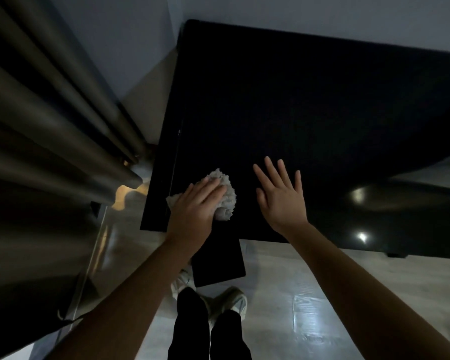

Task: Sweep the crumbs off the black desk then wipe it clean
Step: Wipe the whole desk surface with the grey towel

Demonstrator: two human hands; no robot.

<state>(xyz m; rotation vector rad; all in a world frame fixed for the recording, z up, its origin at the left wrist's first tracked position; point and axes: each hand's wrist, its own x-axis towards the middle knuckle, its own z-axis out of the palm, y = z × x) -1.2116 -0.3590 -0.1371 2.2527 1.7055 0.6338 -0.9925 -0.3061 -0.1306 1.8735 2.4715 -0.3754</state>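
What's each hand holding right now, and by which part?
Left hand presses flat on top of the crumpled white cloth, not gripping it; right hand holds nothing.

the cloth (225, 194) sits on the near left corner of the counter (296, 100), left hand (195, 207) on top, right hand (281, 197) over its near edge, curtain (50, 126) off its left

Left of your fingers (270, 170) hang grey curtain folds (50, 126), past their tips you see a pale wall (296, 14), and behind them a glossy light floor (283, 268) catches glare.
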